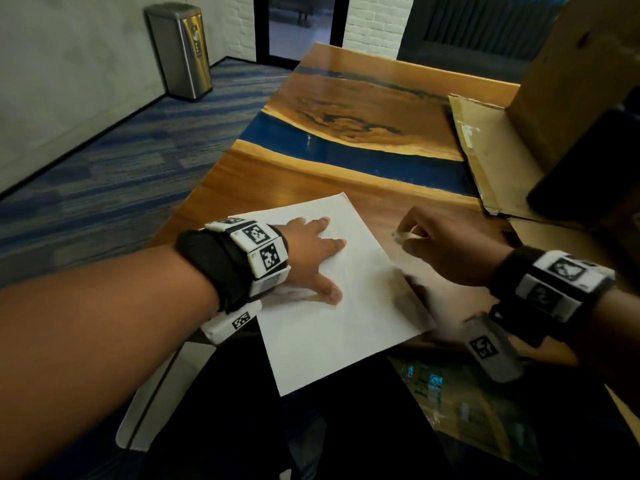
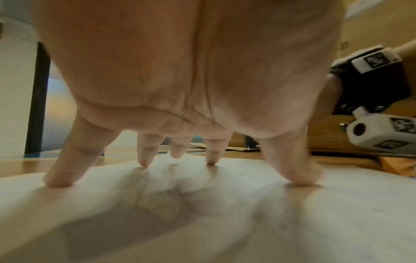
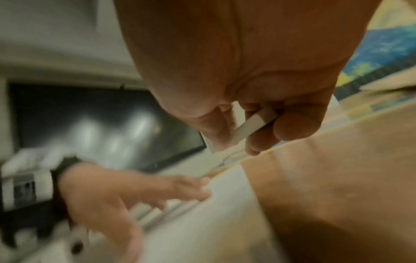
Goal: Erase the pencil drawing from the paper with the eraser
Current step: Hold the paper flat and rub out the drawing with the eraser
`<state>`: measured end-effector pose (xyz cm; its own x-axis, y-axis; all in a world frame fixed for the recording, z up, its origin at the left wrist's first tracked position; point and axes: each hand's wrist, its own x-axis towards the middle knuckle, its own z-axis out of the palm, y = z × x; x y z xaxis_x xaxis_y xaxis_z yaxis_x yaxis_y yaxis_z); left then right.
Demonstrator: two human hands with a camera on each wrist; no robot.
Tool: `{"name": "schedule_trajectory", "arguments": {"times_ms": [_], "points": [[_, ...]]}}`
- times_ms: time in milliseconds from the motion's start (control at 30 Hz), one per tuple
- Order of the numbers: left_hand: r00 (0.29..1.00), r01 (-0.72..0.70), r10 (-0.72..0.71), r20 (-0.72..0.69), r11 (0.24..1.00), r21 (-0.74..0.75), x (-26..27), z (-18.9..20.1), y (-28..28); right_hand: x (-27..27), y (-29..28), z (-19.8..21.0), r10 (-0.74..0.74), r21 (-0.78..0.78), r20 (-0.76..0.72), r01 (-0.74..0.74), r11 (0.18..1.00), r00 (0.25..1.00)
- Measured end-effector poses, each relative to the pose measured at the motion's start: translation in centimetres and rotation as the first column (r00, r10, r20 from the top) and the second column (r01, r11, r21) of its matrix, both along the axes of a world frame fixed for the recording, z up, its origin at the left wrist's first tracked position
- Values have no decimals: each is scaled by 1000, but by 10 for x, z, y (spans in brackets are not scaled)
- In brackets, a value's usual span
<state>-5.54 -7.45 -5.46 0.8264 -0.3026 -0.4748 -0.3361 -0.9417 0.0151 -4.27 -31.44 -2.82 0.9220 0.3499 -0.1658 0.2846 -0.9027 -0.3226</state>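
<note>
A white sheet of paper (image 1: 346,317) lies on the wooden table, its near corner hanging over the front edge. My left hand (image 1: 311,254) presses flat on its upper left part, fingers spread and straight (image 2: 144,160). Faint pencil lines (image 2: 157,192) show under the palm in the left wrist view. My right hand (image 1: 436,247) hovers above the table just off the paper's right edge and pinches a small white eraser (image 3: 252,124) between thumb and fingers. The eraser (image 1: 400,235) is off the paper.
The table (image 1: 346,109) is wood with a blue resin band. Flattened cardboard (image 1: 485,150) and a cardboard box (image 1: 571,81) lie at the right. A dark object (image 1: 588,168) sits in front of the box. A steel bin (image 1: 180,46) stands on the carpet to the left.
</note>
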Motion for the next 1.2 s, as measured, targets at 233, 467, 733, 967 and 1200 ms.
{"name": "schedule_trajectory", "arguments": {"times_ms": [233, 467, 733, 967, 1200], "points": [[996, -86, 87, 4, 994, -69, -30, 3, 54, -82, 47, -8, 151, 763, -601, 508, 400, 784], [998, -69, 69, -13, 998, 3, -45, -10, 58, -47, 55, -45, 275, 631, -743, 776, -14, 610], [992, -111, 110, -61, 994, -18, -42, -4, 45, -13, -12, -6, -95, 771, -629, 635, 53, 772], [1000, 7, -7, -1, 999, -31, -26, -2, 31, -18, 34, 5, -11, 273, -239, 78, 959, 971], [1000, -5, 5, 8, 1000, -28, -22, -15, 30, -2, 76, 4, 189, -111, -120, -202, 973, 975]]}}
